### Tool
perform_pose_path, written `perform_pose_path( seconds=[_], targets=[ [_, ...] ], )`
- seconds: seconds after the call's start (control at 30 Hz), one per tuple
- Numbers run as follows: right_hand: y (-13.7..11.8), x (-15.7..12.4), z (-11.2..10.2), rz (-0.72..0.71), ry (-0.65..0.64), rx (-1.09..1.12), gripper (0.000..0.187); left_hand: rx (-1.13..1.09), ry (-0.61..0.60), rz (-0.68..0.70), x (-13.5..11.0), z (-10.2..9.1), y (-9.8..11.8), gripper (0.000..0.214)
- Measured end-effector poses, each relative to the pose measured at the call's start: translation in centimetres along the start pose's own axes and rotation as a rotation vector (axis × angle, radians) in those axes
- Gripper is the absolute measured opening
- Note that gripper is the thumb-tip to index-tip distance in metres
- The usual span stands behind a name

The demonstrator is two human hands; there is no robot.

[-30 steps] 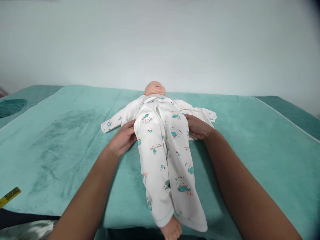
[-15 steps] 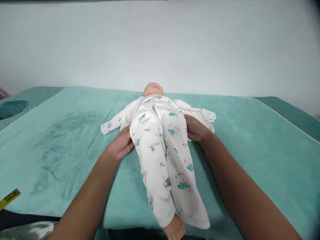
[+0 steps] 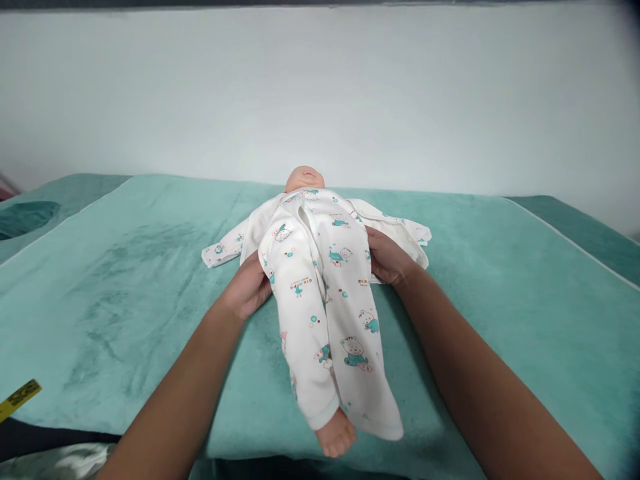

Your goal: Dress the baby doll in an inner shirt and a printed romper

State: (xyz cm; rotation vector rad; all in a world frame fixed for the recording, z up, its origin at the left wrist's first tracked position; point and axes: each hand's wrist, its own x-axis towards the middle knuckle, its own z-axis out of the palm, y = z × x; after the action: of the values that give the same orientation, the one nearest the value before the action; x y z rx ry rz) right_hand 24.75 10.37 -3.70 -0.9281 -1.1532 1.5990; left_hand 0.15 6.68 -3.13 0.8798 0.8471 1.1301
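Note:
A baby doll (image 3: 304, 177) lies on its back, its head toward the wall. White baby pants (image 3: 307, 310) with teal animal prints cover its legs and reach high over its front. A matching white baby shirt (image 3: 260, 223) is spread beneath, its sleeves out to both sides. My left hand (image 3: 250, 285) is closed on the left side of the pants, fingertips tucked behind the cloth. On the other side my right hand (image 3: 387, 259) grips the pants, its fingers partly hidden under the fabric. One bare foot (image 3: 337, 433) sticks out of the left pant leg; the right leg's cuff shows no foot.
A teal cloth (image 3: 150, 300) covers the table, with darker teal fabric at both sides. Behind it rises a pale wall (image 3: 320, 93). A yellow strip with dark markings (image 3: 20, 399) shows at the lower left edge.
The pant legs and the bare foot have shifted up and slightly left, toward the doll's head. Both hands keep their hold at the sides of the pants.

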Motion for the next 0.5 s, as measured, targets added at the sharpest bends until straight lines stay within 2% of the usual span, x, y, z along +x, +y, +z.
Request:
perform_pose_path(
  seconds=[0.1, 0.2, 0.33, 0.4, 0.5],
  targets=[
    [0.1, 0.2, 1.1, -0.069, 0.07, 0.006, 0.027, -0.015, 0.067, 0.021, 0.4, 0.4, -0.2, 0.043],
    [-0.1, 0.1, 2.1, -0.071, 0.148, -0.011, 0.024, 0.006, 0.072, -0.033, 0.6, 0.7, -0.3, 0.035],
    [-0.4, -0.1, 2.6, -0.084, 0.156, -0.085, 0.027, 0.043, 0.079, -0.076, 0.6, 0.9, -0.4, 0.029],
    [-0.3, 0.0, 2.3, -0.171, 0.164, -0.196, 0.027, 0.078, 0.141, -0.019, 0.6, 0.9, -0.4, 0.026],
    [0.3, 0.3, 1.4, -0.32, 0.254, -0.487, 0.019, 0.258, 0.329, 0.127, 0.7, 0.8, -0.3, 0.013]
  ],
)
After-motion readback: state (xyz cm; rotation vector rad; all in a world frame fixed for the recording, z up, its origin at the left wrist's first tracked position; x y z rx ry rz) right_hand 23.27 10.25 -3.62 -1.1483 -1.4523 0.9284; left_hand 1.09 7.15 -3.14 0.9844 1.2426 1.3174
